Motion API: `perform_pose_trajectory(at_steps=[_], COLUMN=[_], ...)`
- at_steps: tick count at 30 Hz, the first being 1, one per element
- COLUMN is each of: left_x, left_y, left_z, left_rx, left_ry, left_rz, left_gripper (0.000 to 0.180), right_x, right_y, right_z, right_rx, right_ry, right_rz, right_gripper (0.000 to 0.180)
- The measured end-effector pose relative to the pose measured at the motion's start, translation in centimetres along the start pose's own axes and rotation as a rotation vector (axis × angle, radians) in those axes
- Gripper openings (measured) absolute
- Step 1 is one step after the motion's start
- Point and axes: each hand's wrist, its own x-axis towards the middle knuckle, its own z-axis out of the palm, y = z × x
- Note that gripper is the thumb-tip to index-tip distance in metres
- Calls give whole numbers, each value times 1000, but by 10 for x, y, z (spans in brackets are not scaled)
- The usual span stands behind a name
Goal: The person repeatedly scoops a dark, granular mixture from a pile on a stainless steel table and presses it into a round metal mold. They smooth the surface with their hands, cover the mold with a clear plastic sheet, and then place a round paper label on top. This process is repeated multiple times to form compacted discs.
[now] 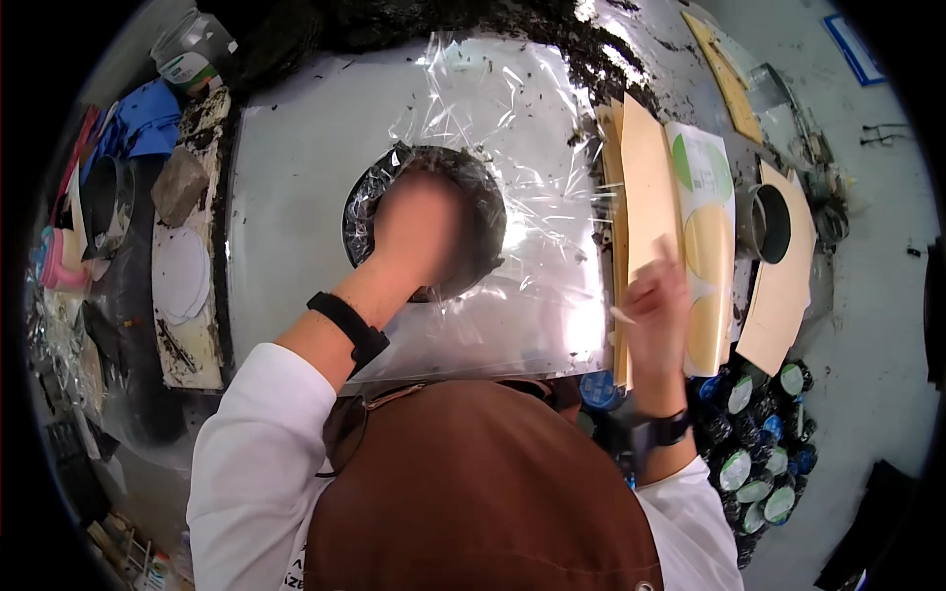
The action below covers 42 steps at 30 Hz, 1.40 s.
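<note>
My left hand (419, 222) reaches down into a round dark metal ring (493, 187) on the pale work surface. Its fingers are smeared and I cannot make out their pose. Clear plastic film (552, 187) lines the ring and spreads out beyond it to the right and far side. Dark leafy bits show along the inner wall of the ring. Off to the right, my right hand (655, 300) is raised over a stack of tan paper sheets (645, 187). Motion blurs it, but its index finger and thumb stand apart and nothing shows in it.
Beside the tan sheets lies a strip of round labels (705, 256), then an empty metal ring (764, 224). Dark loose leaves (552, 20) heap along the far edge. At left are a stone (179, 187), white paper discs (181, 276) and a clear jar (192, 49). Several wrapped round packages (759, 473) sit lower right.
</note>
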Motion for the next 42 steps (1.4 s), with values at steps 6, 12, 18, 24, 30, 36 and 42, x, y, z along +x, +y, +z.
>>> perform_pose_trajectory(at_steps=[6,12,18,24,30,36,42], left_x=[2,-6,-8,-3,-6,-1,-20], left_y=[-1,-53,-3,0,-7,-9,-15], left_z=[-3,-41,-31,-44,-36,-33,13], left_rx=[-70,-744,-449,-435,-392,-459,-638], left_ry=[-87,-287,51,-126,-122,-214,157], left_rz=[-1,184,-24,-18,33,55,211], left_gripper=[21,44,33,55,43,38,19], right_x=[-20,-9,4,54,146,164,116], right_y=[71,80,73,90,89,78,89], right_z=[69,83,83,20,74,142,138], right_rx=[-1519,-1599,-1392,-975,-669,-723,-1020], right_ry=[-996,-847,-890,-529,-832,-1185,-1171], right_rz=[-583,-520,-494,-126,-169,91,-757], right_gripper=[77,66,51,90,137,92,32])
